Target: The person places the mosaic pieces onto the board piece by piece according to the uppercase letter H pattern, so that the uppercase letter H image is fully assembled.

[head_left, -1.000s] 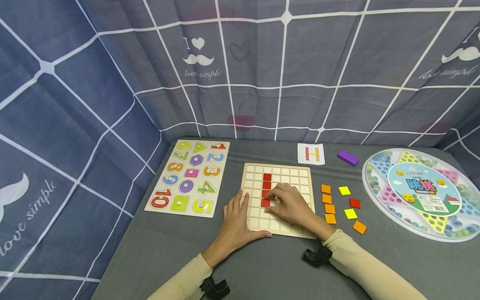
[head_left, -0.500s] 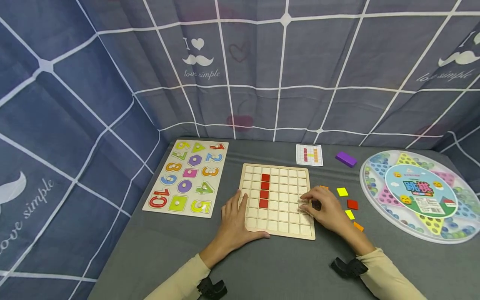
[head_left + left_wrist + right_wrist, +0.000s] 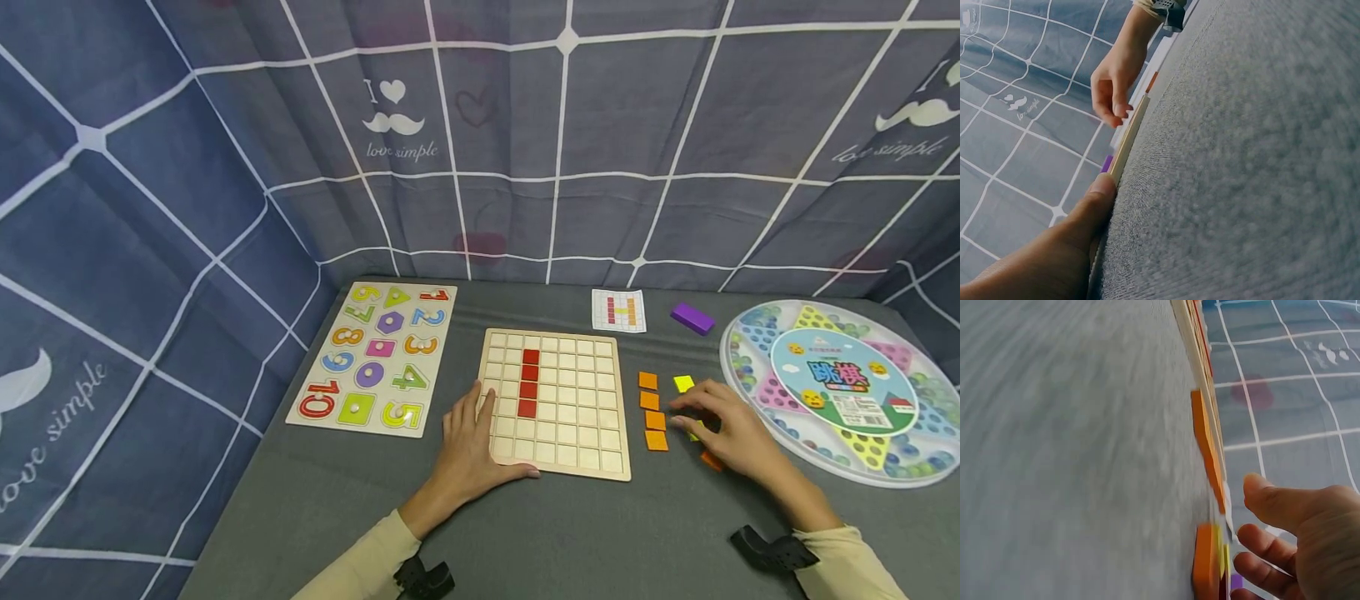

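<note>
Right hand (image 3: 723,429) hangs over the loose tiles, left hand (image 3: 468,442) rests at the board

The relation that matters lies under the right hand. Its fingers bend toward the thumb with a clear gap between them, and nothing shows in that gap in the right wrist view, so it appears to hold nothing. From the head view, the near yellow tile (image 3: 696,430) shows through the opening, directly below the fingertips; whether they touch it, I cannot tell. The far yellow tile (image 3: 683,383) lies just beyond the fingers, and the loose orange tile (image 3: 712,460) sits partly hidden under the palm side.

The tiles are square, so no single piece has a long axis. The column of 4 orange tiles (image 3: 649,401) does: it runs from far to near, just left of the right fingertips, between them and the wooden grid board (image 3: 577,460). On the board, 4 red tiles (image 3: 528,390) form a line running much the same way, left of the middle.

The right hand is clearly nearer the loose tiles. The left hand is well apart from them, its fingers extended along the board's left side and its thumb at the near edge.
</note>
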Demonstrator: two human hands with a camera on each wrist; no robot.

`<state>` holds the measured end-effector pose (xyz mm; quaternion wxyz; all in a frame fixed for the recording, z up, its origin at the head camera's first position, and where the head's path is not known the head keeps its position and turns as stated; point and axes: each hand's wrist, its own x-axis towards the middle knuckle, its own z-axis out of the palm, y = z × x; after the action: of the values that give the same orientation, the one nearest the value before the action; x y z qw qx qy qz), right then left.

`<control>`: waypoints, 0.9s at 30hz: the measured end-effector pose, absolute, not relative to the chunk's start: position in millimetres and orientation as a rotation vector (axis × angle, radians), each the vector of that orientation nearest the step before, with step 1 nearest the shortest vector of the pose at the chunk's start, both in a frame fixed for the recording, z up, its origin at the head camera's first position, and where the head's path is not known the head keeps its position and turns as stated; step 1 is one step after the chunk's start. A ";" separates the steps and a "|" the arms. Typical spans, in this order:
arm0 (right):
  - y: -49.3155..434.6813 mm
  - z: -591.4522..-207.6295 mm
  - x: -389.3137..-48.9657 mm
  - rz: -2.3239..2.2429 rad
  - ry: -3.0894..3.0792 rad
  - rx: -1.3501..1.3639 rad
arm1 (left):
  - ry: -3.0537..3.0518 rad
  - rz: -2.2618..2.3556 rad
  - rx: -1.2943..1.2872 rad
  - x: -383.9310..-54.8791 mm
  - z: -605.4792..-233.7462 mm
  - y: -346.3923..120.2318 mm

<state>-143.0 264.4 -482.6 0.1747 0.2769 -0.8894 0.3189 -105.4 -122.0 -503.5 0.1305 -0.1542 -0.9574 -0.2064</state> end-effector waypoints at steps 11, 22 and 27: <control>276.4 -482.9 -132.3 0.848 -2.528 0.717 | -2.799 -0.611 -0.452 -104.6 -500.8 -122.0; 265.6 -485.5 -132.9 0.943 -2.521 0.849 | -2.791 -0.622 -0.461 -105.5 -502.9 -120.7; 262.2 -485.8 -140.7 0.964 -2.508 0.818 | -2.787 -0.623 -0.457 -106.1 -502.6 -122.2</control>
<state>-140.7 262.2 -485.8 0.1660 0.2871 -0.8806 0.3386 -106.1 -122.2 -502.6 0.1245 -0.1567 -0.9562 -0.2138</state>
